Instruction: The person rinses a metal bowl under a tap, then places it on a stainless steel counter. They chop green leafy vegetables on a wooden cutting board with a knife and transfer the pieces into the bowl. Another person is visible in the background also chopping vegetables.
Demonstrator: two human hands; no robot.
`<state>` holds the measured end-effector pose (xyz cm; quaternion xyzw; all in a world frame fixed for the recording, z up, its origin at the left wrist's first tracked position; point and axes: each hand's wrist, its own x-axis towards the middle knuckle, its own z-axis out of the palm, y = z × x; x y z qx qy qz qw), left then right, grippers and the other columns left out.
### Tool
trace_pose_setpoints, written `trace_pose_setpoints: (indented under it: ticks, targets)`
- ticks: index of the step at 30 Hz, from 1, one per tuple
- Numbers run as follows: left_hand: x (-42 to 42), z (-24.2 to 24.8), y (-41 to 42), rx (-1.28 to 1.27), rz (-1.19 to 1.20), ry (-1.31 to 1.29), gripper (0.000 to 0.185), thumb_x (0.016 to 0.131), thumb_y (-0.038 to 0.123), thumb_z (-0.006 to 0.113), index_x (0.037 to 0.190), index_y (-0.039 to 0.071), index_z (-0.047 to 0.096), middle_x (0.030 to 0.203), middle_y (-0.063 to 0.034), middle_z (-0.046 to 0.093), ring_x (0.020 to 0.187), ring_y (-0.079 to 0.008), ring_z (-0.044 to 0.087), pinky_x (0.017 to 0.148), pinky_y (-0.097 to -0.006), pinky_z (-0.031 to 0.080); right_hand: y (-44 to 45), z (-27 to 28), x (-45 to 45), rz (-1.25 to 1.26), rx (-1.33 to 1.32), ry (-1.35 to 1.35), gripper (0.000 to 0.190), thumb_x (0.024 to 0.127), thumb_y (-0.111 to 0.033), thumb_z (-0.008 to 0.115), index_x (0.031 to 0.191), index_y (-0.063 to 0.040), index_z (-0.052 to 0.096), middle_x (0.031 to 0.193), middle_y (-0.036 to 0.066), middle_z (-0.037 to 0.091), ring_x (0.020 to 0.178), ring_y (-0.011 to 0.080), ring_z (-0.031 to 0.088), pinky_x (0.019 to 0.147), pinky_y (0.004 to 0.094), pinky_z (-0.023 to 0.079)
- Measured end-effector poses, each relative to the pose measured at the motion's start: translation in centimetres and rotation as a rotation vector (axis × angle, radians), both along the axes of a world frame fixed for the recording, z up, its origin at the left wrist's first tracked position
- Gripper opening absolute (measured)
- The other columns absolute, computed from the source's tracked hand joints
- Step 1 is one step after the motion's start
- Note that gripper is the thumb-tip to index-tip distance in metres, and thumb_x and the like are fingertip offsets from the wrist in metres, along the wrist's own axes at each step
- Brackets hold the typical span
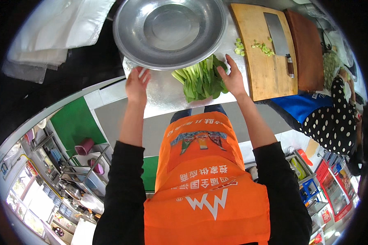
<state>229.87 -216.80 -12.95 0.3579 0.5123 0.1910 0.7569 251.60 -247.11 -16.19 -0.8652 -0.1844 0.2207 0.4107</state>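
Note:
A wide metal basin (171,27) stands at the back of the steel worktop (159,92). Just in front of it, partly under its rim in the picture, lies a pile of leafy greens (202,79) with pale green stems. My left hand (137,84) is by the basin's lower left rim, blurred, fingers apart, with nothing seen in it. At the right end of the greens is my right hand (233,76), thumb and fingers spread, close to the leaves and not closed on them; whether it touches them I cannot tell.
Right of the greens, a wooden cutting board (257,73) bears a cleaver (277,33) and cut stem ends (263,48). More trimmings (239,47) lie beside it. Beyond is a brown board (306,52), then another person (331,119) in dotted sleeves. Plastic bags (58,27) are at upper left.

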Motion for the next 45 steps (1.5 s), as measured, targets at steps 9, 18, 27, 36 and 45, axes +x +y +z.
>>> trace_pose_setpoints:
  ticks: [9,18,27,36,45]
  targets:
    - [3.8,-2.6,-10.9,-0.238,-0.272,0.039,0.065,0.1,0.031,0.075,0.149,-0.001,0.049,0.137,-0.0111,0.062,0.129,-0.0205,0.058,0.109,-0.0395,0.048,5.1,1.1,-2.7,-0.057,0.186,0.537,0.088,0.095,-0.04,0.08,0.16,0.001,0.038,0.149,0.022,0.056,0.137,0.0282,0.055,0.115,0.0381,0.046]
    - [7.0,-1.2,-13.4,-0.245,-0.45,-0.002,0.06,0.098,0.022,0.077,0.145,-0.003,0.051,0.135,-0.0111,0.063,0.121,-0.0232,0.064,0.102,-0.0369,0.054,3.7,1.9,-5.3,-0.334,0.412,1.004,0.072,0.099,-0.034,0.078,0.153,-0.001,0.042,0.134,0.013,0.062,0.121,0.0231,0.063,0.101,0.0374,0.054]
    - [6.9,7.0,-18.2,-0.037,-0.653,0.08,0.054,0.099,0.015,0.075,0.145,-0.001,0.051,0.135,-0.0121,0.064,0.123,-0.0206,0.064,0.103,-0.0348,0.053,-1.5,9.6,-7.3,-0.427,0.524,0.791,0.076,0.1,-0.01,0.072,0.163,-0.003,0.03,0.147,0.011,0.056,0.133,0.0202,0.055,0.113,0.0343,0.046]
    - [17.1,17.1,-7.0,0.249,-0.461,0.009,0.053,0.091,0.008,0.084,0.137,-0.004,0.058,0.125,-0.0093,0.071,0.113,-0.0162,0.068,0.098,-0.0325,0.056,9.7,17.1,4.4,-0.232,0.837,0.788,0.086,0.096,-0.004,0.075,0.165,-0.002,0.023,0.15,0.012,0.055,0.137,0.0212,0.054,0.115,0.0366,0.045]
    - [22.4,8.9,7.8,0.381,-0.367,0.071,0.045,0.093,0.016,0.083,0.13,-0.004,0.067,0.122,-0.011,0.074,0.108,-0.0189,0.07,0.095,-0.0333,0.055,21.9,10.4,14.3,-0.111,0.722,0.855,0.067,0.087,-0.006,0.082,0.146,-0.003,0.051,0.131,0.011,0.067,0.118,0.0222,0.066,0.101,0.0374,0.054]
